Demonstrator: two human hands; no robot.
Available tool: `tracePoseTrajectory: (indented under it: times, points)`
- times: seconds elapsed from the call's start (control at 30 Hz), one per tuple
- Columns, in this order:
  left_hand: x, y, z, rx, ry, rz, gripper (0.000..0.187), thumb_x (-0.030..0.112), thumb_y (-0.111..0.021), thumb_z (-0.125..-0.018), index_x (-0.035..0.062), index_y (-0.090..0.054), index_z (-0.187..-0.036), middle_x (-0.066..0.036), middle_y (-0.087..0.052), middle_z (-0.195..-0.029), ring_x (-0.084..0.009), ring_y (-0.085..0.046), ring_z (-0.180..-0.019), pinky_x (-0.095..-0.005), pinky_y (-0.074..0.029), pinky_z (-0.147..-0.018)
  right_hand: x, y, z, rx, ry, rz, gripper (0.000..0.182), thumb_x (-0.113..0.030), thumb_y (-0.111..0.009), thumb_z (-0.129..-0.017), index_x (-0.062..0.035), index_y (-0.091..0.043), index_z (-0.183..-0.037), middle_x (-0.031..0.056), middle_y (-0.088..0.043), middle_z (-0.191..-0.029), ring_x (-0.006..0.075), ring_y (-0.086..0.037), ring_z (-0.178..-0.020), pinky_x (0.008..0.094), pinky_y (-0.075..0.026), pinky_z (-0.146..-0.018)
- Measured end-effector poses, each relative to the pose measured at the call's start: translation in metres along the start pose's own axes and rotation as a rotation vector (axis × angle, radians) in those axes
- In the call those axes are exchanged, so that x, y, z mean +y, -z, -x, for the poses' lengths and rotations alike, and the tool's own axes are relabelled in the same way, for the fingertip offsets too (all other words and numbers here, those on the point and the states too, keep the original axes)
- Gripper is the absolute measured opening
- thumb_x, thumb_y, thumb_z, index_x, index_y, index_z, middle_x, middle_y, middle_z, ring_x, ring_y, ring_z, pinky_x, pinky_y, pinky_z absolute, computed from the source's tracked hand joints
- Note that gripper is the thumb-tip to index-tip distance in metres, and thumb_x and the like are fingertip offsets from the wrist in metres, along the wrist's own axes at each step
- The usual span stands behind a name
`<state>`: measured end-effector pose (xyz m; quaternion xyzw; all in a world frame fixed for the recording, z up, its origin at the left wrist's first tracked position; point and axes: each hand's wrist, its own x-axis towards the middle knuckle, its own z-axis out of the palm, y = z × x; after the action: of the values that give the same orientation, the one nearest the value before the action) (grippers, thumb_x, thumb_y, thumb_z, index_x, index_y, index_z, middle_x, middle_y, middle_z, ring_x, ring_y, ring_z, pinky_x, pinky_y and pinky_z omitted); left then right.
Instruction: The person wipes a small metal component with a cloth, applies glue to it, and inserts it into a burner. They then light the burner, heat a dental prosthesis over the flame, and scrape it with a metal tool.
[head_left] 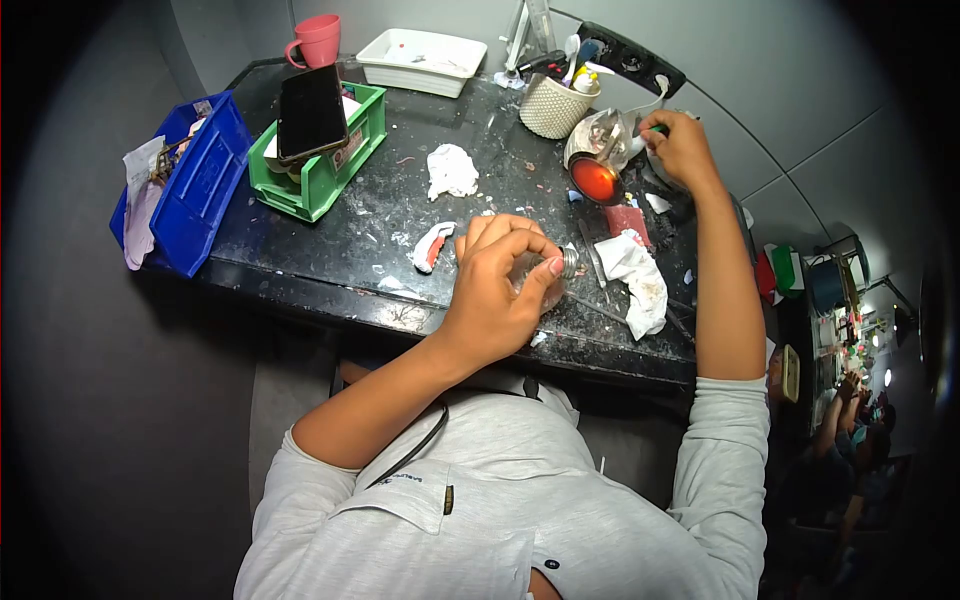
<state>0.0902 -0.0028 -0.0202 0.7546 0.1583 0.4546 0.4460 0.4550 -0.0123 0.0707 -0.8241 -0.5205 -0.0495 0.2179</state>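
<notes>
My left hand point(505, 285) is closed around a small clear glass vessel at the table's front edge. Its threaded metal neck point(570, 262) sticks out past my thumb and forefinger. At the back right, my right hand point(680, 150) pinches a slim tool with a green end point(658, 129); its far part is hard to make out. Just left of that hand sits a dark-rimmed round dish point(595, 180) with a glowing orange-red inside. A crumpled clear wrapping point(600, 135) lies behind the dish. Between my hands are a red sheet piece point(628, 222) and a thin metal tool point(593, 255).
White crumpled cloth point(635, 285) lies at right, another wad point(452, 171) mid-table. A white-and-red curved piece point(433, 247) is left of my left hand. A phone point(312, 115) rests on a green bin point(320, 185), near a blue bin point(200, 190). Behind stand a white tray point(420, 75), pink mug point(318, 42) and tool cup point(558, 108).
</notes>
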Motion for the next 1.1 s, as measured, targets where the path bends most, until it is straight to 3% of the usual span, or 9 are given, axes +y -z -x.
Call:
tracePoseTrajectory:
  times: [0.03, 0.13, 0.23, 0.37, 0.57, 0.83, 0.97, 1.03, 1.1]
  points:
    - [-0.001, 0.0, 0.0, -0.005, 0.0, 0.003, 0.01, 0.01, -0.078, -0.091, 0.0036, -0.074, -0.097, -0.009, -0.068, -0.107, -0.0263, -0.056, -0.112, -0.0387, -0.041, -0.103, -0.006, 0.011, 0.008, 0.0, -0.006, 0.002, 0.011, -0.006, -0.077, -0.092, -0.0026, -0.077, -0.102, 0.0158, -0.076, -0.086, 0.0242, -0.072, -0.077, 0.0377, -0.056, -0.074]
    - [-0.005, 0.001, -0.001, -0.008, -0.009, 0.037, 0.01, 0.011, -0.079, -0.091, 0.0033, -0.075, -0.097, -0.01, -0.069, -0.11, -0.0264, -0.058, -0.112, -0.0388, -0.041, -0.104, -0.023, 0.046, 0.038, 0.075, -0.072, -0.097, 0.009, -0.003, -0.077, -0.093, 0.0021, -0.076, -0.1, 0.0088, -0.074, -0.081, 0.0116, -0.067, -0.064, 0.0296, -0.054, -0.061]
    - [-0.002, 0.0, -0.001, -0.007, 0.027, 0.085, 0.01, 0.01, -0.079, -0.091, 0.0034, -0.075, -0.097, -0.01, -0.069, -0.109, -0.0257, -0.059, -0.111, -0.0383, -0.041, -0.103, -0.032, 0.057, 0.068, -0.044, -0.098, -0.365, 0.008, -0.003, -0.077, -0.094, 0.0029, -0.075, -0.099, 0.0068, -0.073, -0.08, 0.011, -0.068, -0.067, 0.0286, -0.055, -0.063]
    - [-0.004, 0.001, -0.001, -0.017, 0.038, 0.108, 0.009, 0.01, -0.079, -0.092, 0.0039, -0.075, -0.097, -0.01, -0.069, -0.109, -0.0237, -0.059, -0.11, -0.037, -0.042, -0.102, -0.062, 0.044, 0.105, -0.21, -0.063, -0.29, 0.009, -0.004, -0.079, -0.091, 0.0017, -0.076, -0.097, 0.006, -0.072, -0.076, 0.0093, -0.068, -0.069, 0.0293, -0.053, -0.061]
    - [-0.004, 0.001, -0.001, -0.021, 0.039, 0.087, 0.01, 0.011, -0.08, -0.092, 0.0035, -0.075, -0.097, -0.009, -0.069, -0.109, -0.023, -0.059, -0.11, -0.0362, -0.043, -0.101, -0.078, 0.02, 0.123, -0.19, -0.05, -0.209, 0.011, -0.007, -0.08, -0.092, 0.0017, -0.076, -0.098, 0.0079, -0.073, -0.072, 0.0121, -0.068, -0.063, 0.031, -0.052, -0.059]
    - [-0.004, 0.001, -0.001, -0.025, 0.05, 0.088, 0.01, 0.011, -0.08, -0.092, 0.0032, -0.075, -0.097, -0.009, -0.069, -0.11, -0.023, -0.059, -0.111, -0.036, -0.043, -0.102, -0.085, 0.031, 0.129, -0.061, -0.108, -0.394, 0.013, -0.006, -0.079, -0.093, 0.0016, -0.074, -0.103, 0.0049, -0.075, -0.078, 0.0103, -0.069, -0.067, 0.0269, -0.052, -0.062]
    - [-0.004, 0.0, -0.001, -0.023, 0.056, 0.125, 0.007, 0.01, -0.078, -0.092, 0.005, -0.075, -0.096, -0.009, -0.069, -0.108, -0.0263, -0.055, -0.111, -0.0389, -0.042, -0.102, -0.052, 0.032, 0.136, -0.006, -0.097, -0.068, 0.017, -0.007, -0.086, -0.087, -0.0002, -0.072, -0.094, 0.0033, -0.067, -0.071, 0.0068, -0.059, -0.062, 0.0272, -0.047, -0.056]
    - [-0.004, 0.001, -0.001, -0.022, 0.057, 0.125, 0.007, 0.01, -0.078, -0.092, 0.0051, -0.075, -0.096, -0.009, -0.069, -0.108, -0.0264, -0.055, -0.112, -0.0389, -0.042, -0.102, -0.049, 0.025, 0.15, -0.036, -0.118, -0.023, 0.023, -0.01, -0.09, -0.081, -0.0001, -0.07, -0.089, 0.0066, -0.066, -0.069, 0.013, -0.059, -0.06, 0.032, -0.047, -0.057]
    - [-0.003, 0.002, -0.001, -0.028, 0.059, 0.125, 0.007, 0.011, -0.078, -0.092, 0.0053, -0.075, -0.095, -0.009, -0.069, -0.108, -0.0264, -0.055, -0.112, -0.039, -0.042, -0.102, -0.047, 0.017, 0.158, -0.17, -0.233, 0.148, 0.03, -0.02, -0.091, -0.081, 0.0007, -0.071, -0.088, 0.0178, -0.068, -0.072, 0.032, -0.068, -0.067, 0.0444, -0.052, -0.069]
